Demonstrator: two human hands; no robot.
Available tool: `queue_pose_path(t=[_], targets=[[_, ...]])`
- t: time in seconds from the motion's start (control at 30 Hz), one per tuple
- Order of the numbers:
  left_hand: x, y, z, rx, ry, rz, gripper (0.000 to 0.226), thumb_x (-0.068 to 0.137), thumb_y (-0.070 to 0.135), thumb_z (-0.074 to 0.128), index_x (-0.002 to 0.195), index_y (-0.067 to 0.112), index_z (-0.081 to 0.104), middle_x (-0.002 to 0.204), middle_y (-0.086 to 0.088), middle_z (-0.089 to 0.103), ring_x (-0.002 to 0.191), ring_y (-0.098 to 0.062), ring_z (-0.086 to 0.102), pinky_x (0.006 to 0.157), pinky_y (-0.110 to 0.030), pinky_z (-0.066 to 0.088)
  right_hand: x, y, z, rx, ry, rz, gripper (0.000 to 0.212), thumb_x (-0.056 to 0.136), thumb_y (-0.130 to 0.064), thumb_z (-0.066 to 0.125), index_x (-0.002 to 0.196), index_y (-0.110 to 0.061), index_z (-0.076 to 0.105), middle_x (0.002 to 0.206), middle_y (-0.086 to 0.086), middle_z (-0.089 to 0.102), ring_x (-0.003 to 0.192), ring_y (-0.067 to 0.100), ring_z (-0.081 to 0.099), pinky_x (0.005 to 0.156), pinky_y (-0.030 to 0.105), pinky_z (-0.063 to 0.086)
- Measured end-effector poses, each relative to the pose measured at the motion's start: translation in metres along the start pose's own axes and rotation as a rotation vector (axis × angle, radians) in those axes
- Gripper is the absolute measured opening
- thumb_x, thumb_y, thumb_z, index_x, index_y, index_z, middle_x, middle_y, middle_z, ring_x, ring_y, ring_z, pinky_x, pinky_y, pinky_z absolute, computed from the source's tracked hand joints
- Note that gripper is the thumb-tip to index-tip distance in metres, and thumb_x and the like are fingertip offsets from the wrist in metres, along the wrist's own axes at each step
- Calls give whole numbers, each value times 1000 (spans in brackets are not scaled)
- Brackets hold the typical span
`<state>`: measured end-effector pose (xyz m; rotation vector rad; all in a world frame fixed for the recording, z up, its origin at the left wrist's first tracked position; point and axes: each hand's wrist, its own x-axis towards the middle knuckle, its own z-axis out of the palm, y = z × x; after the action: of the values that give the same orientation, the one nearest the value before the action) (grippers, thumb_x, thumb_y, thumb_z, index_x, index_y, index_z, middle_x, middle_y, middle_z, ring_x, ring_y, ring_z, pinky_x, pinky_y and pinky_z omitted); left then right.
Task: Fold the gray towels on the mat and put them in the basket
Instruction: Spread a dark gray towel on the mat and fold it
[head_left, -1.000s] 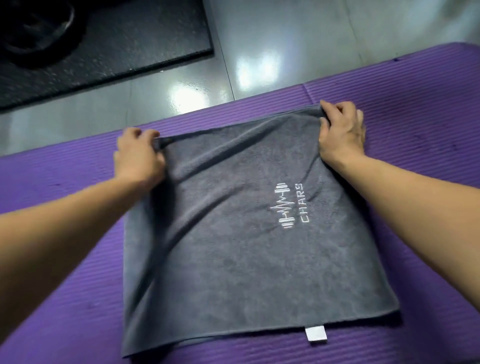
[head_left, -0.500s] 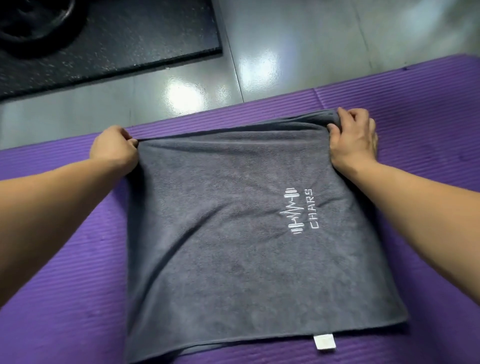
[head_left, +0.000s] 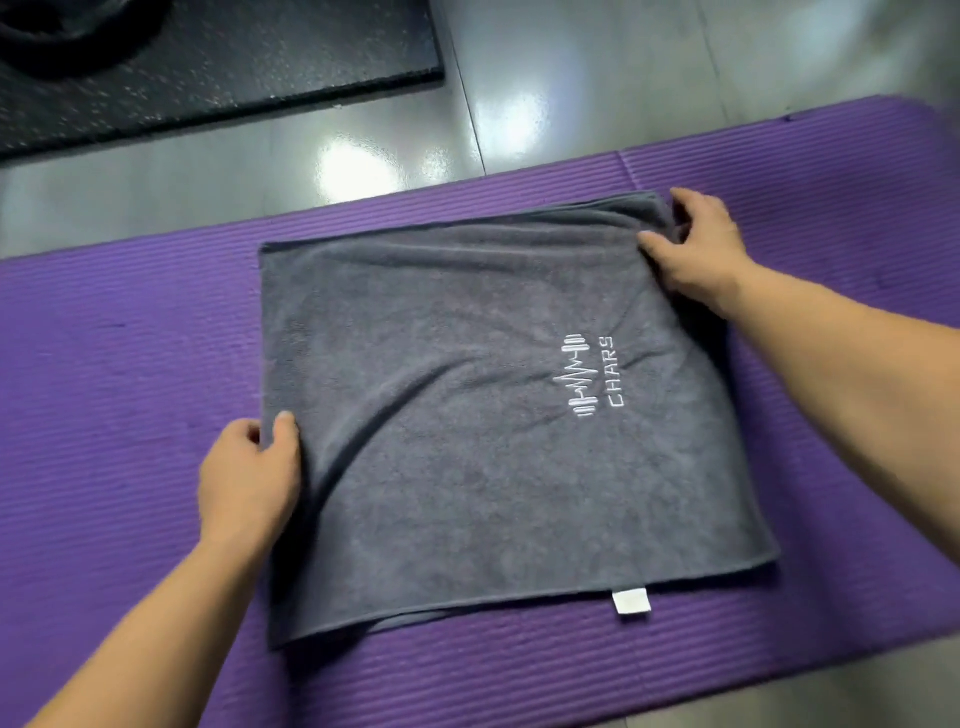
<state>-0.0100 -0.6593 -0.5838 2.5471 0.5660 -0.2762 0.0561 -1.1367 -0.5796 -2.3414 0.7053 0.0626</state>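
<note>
A gray towel (head_left: 457, 405), folded double, lies flat on the purple mat (head_left: 104, 389). It carries a white "CHARS" logo and a white tag at its near edge. My left hand (head_left: 249, 473) pinches the towel's left edge about halfway down, thumb on top. My right hand (head_left: 696, 249) holds the far right corner, with the thumb on the cloth and the fingers curled over the bunched edge. No basket is in view.
Beyond the mat is a shiny gray tiled floor (head_left: 519, 104). A black speckled rubber mat (head_left: 208, 67) lies at the far left with a dark round object (head_left: 67, 31) on it. The purple mat's right end shows at the upper right.
My left hand let go of the far left corner and moved toward me along the left edge, which it now pinches. The right hand stayed at the far right corner.
</note>
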Motion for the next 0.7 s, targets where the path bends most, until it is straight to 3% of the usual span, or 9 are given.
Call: queue_pose_path(t=[0.07,0.13,0.23,0.33,0.5,0.63,0.7], targets=[[-27,-9,1,-6,0,2,42,99,47,52,78,11,58,79,-14,65,82,-39,61,68,-43,40,-32,4,-8,81,7,-3,77,84,-30,76,151,-16,41,143,11,50,118,20,56,111,34,42],[-46,-18,2,-7,-14,16,40,99,45,53,78,11,58,79,-14,66,82,-40,62,68,-43,41,-75,18,-8,-29,66,-19,70,84,-23,75,147,-15,45,140,12,51,116,24,57,109,36,42],[-62,-34,1,-54,-16,-10,44,101,42,53,70,10,55,73,-15,63,77,-40,60,67,-46,42,-143,51,-4,-105,162,52,60,82,-27,76,136,-12,55,123,16,57,112,33,58,106,45,44],[-71,-43,0,-90,-5,-10,46,101,42,53,69,9,53,71,-13,62,75,-39,59,68,-47,45,-189,74,-2,-84,180,231,49,83,-35,76,124,-11,62,110,16,62,109,34,58,101,45,46],[-83,-40,-4,-150,-35,-14,46,103,39,50,66,11,46,65,-8,54,68,-34,51,65,-45,38,-223,78,3,-132,101,415,43,87,-51,67,100,-10,61,106,18,67,104,37,61,86,43,46],[-89,-43,-5,-136,-37,-21,44,104,38,46,71,8,49,71,-10,58,74,-36,54,66,-44,38,-225,73,9,-226,50,448,46,89,-57,60,95,-11,60,108,22,66,103,41,62,80,44,46],[-89,-45,-6,-120,-37,-17,44,105,39,44,74,8,50,75,-11,60,77,-37,56,68,-44,38,-225,71,9,-217,49,421,39,90,-52,60,83,-14,55,103,21,66,97,40,62,76,43,44]])
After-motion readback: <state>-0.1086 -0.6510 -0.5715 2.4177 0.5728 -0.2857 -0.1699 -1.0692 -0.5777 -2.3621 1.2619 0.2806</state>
